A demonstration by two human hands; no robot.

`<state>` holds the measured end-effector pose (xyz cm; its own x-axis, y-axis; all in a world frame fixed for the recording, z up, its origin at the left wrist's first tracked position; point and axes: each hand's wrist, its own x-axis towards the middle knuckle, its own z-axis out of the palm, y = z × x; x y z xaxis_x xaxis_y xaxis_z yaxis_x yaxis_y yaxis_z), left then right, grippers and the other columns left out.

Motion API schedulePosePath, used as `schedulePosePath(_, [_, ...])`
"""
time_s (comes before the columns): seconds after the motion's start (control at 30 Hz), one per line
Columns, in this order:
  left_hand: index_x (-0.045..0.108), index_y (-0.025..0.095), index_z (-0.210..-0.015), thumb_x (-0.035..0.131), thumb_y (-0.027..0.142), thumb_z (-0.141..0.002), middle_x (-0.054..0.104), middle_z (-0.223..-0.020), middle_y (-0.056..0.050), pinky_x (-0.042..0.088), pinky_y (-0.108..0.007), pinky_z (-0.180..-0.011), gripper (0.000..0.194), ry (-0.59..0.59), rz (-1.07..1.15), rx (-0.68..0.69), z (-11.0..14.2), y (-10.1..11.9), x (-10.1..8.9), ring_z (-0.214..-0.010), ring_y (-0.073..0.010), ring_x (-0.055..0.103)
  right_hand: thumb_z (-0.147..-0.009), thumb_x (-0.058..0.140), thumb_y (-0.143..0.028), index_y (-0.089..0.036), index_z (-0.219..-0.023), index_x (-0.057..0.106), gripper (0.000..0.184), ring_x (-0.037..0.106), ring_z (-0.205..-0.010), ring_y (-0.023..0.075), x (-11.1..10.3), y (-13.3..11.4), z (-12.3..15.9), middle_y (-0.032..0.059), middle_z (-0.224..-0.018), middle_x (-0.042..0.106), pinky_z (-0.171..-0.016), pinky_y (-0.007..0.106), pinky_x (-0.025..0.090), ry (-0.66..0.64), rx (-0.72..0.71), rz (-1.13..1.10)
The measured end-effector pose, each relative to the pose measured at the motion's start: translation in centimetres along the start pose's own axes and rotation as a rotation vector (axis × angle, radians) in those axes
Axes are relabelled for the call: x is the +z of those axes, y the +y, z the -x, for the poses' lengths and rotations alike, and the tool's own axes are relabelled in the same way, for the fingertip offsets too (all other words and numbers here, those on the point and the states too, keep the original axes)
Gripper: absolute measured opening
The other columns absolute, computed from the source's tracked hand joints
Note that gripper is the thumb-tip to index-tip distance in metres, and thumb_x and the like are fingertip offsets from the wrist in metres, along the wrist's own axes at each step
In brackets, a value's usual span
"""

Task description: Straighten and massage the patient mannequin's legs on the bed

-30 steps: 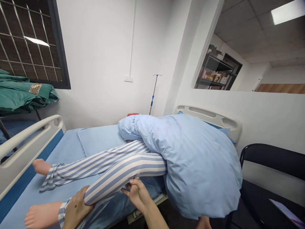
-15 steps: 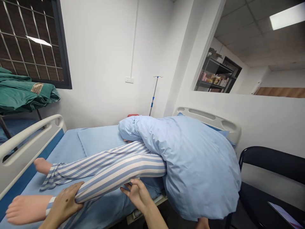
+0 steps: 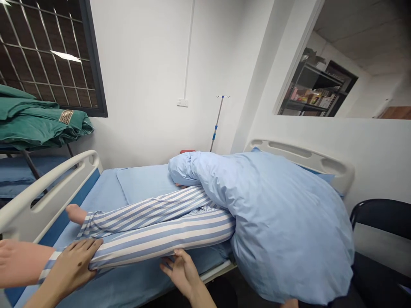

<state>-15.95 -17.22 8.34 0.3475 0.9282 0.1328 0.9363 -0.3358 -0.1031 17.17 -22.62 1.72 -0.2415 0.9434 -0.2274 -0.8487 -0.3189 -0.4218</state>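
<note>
Over the blue bedsheet (image 3: 102,201), the left hand (image 3: 71,266) clamped its fingers on a striped cotton trouser leg (image 3: 154,241); the right hand (image 3: 181,271) spread its fingers apart beneath.

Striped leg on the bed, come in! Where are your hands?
Left hand gripping the striped trouser leg near the ankle. Right hand touching its underside. Blue duvet over the upper body.

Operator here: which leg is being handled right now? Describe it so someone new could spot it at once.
On the bed, a blue duvet bulges at the far end, with two striped-trouser legs coming out toward the near rail. Yours is the nearer leg. The left hand cups it near the ankle and the right hand sits at its underside, while the farther leg is untouched.
</note>
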Motion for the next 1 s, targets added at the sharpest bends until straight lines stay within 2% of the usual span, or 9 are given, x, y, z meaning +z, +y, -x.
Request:
schedulePosePath(0.17, [0.063, 0.020, -0.113, 0.050, 0.020, -0.063, 0.064, -0.115, -0.011, 0.040, -0.044, -0.091, 0.052, -0.033, -0.044, -0.002, 0.4, -0.5, 0.4, -0.108, -0.0322, 0.056, -0.059, 0.068, -0.022, -0.019, -0.067, 0.056, 0.015, 0.059, -0.080, 0.0198, -1.5, 1.9, -1.4, 0.0007, -0.075, 0.062, -0.082, 0.038, 0.044, 0.061, 0.038, -0.057])
schedulePosePath(0.33, [0.062, 0.020, -0.113, 0.051, 0.018, -0.062, 0.063, -0.115, -0.010, 0.039, -0.042, -0.091, 0.052, -0.077, -0.041, -0.030, 0.2, -0.8, 0.9, -0.107, -0.0314, 0.056, -0.058, 0.069, -0.021, -0.019, -0.067, 0.057, 0.015, 0.058, -0.080, 0.0192, -2.3, 2.5, -2.1, -0.0004, -0.075, 0.061, -0.083, 0.039, 0.044, 0.086, 0.041, -0.079])
schedulePosePath(0.63, [0.061, 0.019, -0.114, 0.050, 0.018, -0.064, 0.063, -0.115, -0.012, 0.036, -0.042, -0.091, 0.051, -0.090, -0.017, -0.004, -0.5, -1.7, 3.6, -0.106, -0.0307, 0.054, -0.057, 0.070, -0.022, -0.019, -0.066, 0.055, 0.018, 0.058, -0.081, 0.0192, -4.0, 3.7, -4.0, 0.0000, -0.076, 0.061, -0.080, 0.037, 0.045, 0.158, 0.068, -0.046])
schedulePosePath(0.87, [0.059, 0.019, -0.116, 0.048, 0.014, -0.063, 0.062, -0.114, -0.011, 0.034, -0.042, -0.089, 0.055, -0.135, -0.006, 0.017, -1.4, -1.9, 4.4, -0.105, -0.0300, 0.052, -0.056, 0.074, -0.025, -0.019, -0.070, 0.054, 0.025, 0.060, -0.086, 0.0216, -5.4, 4.0, -4.8, 0.0015, -0.083, 0.063, -0.069, 0.032, 0.045, 0.256, 0.074, 0.142])
schedulePosePath(1.0, [0.058, 0.019, -0.118, 0.047, 0.013, -0.062, 0.061, -0.115, -0.011, 0.034, -0.040, -0.089, 0.057, -0.166, 0.020, 0.008, -1.1, -1.6, 6.7, -0.105, -0.0295, 0.052, -0.061, 0.073, -0.028, -0.018, -0.076, 0.054, 0.026, 0.062, -0.089, 0.0234, -5.5, 4.1, -4.2, 0.0056, -0.090, 0.066, -0.066, 0.030, 0.045, 0.236, 0.173, 0.312])
